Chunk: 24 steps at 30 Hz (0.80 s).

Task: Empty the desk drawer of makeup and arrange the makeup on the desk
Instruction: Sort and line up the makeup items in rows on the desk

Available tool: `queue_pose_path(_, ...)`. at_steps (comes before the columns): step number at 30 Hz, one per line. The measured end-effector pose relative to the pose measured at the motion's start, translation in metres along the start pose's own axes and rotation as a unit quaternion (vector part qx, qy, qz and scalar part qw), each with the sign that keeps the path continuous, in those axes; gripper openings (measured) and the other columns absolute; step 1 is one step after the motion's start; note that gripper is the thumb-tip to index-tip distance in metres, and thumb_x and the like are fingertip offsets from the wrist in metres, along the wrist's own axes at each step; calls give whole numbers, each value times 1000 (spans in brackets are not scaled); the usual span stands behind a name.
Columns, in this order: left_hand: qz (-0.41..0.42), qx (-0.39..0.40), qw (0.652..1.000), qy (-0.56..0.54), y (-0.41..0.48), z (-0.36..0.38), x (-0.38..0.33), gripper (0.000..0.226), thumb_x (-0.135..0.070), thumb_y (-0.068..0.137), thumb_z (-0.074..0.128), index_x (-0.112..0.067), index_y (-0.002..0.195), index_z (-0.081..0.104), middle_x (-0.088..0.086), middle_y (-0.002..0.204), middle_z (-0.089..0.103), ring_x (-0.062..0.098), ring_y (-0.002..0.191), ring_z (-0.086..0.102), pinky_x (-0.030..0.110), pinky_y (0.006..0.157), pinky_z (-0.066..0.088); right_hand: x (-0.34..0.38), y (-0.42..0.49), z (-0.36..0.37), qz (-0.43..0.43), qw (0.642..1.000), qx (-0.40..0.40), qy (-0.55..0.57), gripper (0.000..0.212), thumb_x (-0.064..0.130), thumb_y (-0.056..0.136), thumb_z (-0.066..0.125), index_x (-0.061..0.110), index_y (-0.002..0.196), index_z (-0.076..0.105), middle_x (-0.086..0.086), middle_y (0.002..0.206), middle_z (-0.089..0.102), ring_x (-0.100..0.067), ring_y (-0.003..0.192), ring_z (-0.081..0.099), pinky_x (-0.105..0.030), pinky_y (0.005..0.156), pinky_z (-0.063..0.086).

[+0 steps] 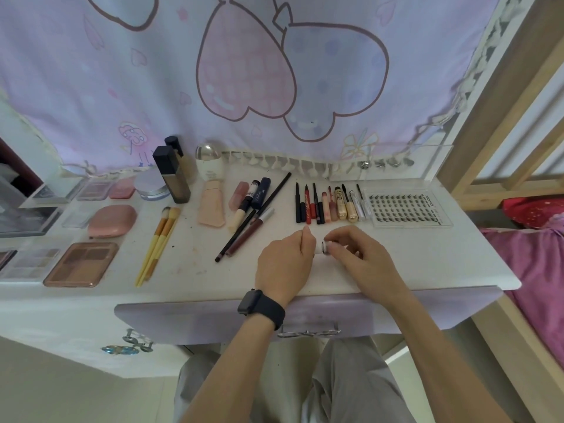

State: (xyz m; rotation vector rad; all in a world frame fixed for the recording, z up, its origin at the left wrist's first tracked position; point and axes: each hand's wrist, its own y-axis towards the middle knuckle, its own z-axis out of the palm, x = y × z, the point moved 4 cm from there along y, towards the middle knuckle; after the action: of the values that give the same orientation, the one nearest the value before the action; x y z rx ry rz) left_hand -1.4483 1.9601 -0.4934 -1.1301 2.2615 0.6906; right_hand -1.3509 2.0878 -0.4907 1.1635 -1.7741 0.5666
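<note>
Over the front middle of the white desk (335, 285), both my hands hold one small white tube (320, 248). My left hand (287, 261), with a black watch on the wrist, grips one end of it. My right hand (357, 254) pinches the other end. Most of the tube is hidden by my fingers. Behind my hands lies a neat row of pens, liners and mascaras (329, 206). A clear tray of false lashes (406, 209) sits at the right. The lilac drawer (213, 319) below the desk edge is closed.
Loose pencils (244, 236), a peach tube (212, 207), yellow brushes (158, 242), a pink compact (113, 220), palettes (82, 264) and bottles (172, 175) fill the left and back. A cartoon curtain hangs behind. A bed with pink bedding (534, 254) is at the right.
</note>
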Motion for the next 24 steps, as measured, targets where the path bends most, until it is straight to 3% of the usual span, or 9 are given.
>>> queue_pose_path(3, -4, -3, 1000, -2, 1, 0, 1, 48, -35, 105, 32, -20, 60, 37, 3, 52, 51, 18, 47, 41, 34, 47, 24, 2, -1, -5, -2, 999, -1, 41, 29, 51, 83, 62, 47, 112, 61, 23, 108, 69, -9, 79, 61, -25, 77, 48)
queue_pose_path(6, 1, 2, 1000, 6, 0, 0, 0, 47, -35, 105, 32, -17, 63, 41, 4, 54, 54, 20, 48, 44, 36, 48, 28, 3, 0, 0, 10, 1000, -1, -1, 23, 61, 95, 52, 43, 100, 65, 21, 89, 73, -8, 74, 63, -26, 70, 46)
queue_pose_path(8, -2, 1, 1000, 7, 0, -1, 0, 47, -34, 105, 33, -17, 63, 40, 3, 54, 52, 21, 49, 44, 37, 48, 30, 2, -1, 3, 3, 1000, -6, -28, 19, 53, 99, 52, 40, 94, 66, 21, 83, 73, -8, 73, 62, -25, 67, 43)
queue_pose_path(10, 1, 6, 1000, 27, 1, -1, 1, 43, -33, 105, 34, -19, 65, 39, 1, 52, 47, 16, 46, 38, 34, 46, 22, 2, -1, 2, -16, 999, -20, -20, 9, 43, 99, 56, 43, 96, 65, 21, 88, 72, -8, 73, 61, -17, 65, 42)
queue_pose_path(12, 5, 6, 999, 36, 2, -1, 1, 39, -31, 105, 34, -17, 69, 41, 0, 52, 44, 15, 45, 34, 33, 46, 19, 3, -3, -2, -37, 999, -35, 11, 13, 32, 98, 62, 45, 99, 65, 21, 95, 70, -7, 73, 58, -11, 66, 42)
queue_pose_path(16, -5, -12, 1000, -28, 2, -3, 1, 48, -38, 102, 25, -13, 71, 51, 0, 63, 63, 25, 58, 56, 42, 54, 43, 2, -6, -11, -54, 994, -68, 68, 25, 19, 98, 65, 44, 103, 65, 19, 101, 68, -10, 76, 58, -12, 70, 45)
queue_pose_path(19, -39, -24, 995, -89, 2, -5, 5, 51, -39, 105, 29, -21, 64, 53, -21, 65, 65, 10, 62, 57, 21, 48, 35, -1, -5, -15, -47, 991, -89, 93, 25, 18, 99, 65, 42, 106, 66, 18, 100, 69, -8, 76, 58, -15, 72, 47)
queue_pose_path(21, -46, -28, 992, -113, 1, -7, 4, 52, -40, 106, 30, -25, 62, 54, -34, 67, 61, 0, 63, 55, 18, 50, 33, -1, -5, -15, -43, 990, -92, 97, 26, 17, 98, 65, 40, 112, 67, 19, 103, 68, -7, 77, 58, -15, 73, 47)
queue_pose_path(24, -58, -25, 987, -145, 0, -9, 4, 54, -43, 106, 29, -29, 64, 59, -32, 60, 58, -4, 59, 53, 13, 55, 34, -1, -6, -14, -42, 992, -93, 75, 31, 20, 99, 64, 40, 122, 68, 25, 108, 68, -8, 82, 61, -12, 74, 47)
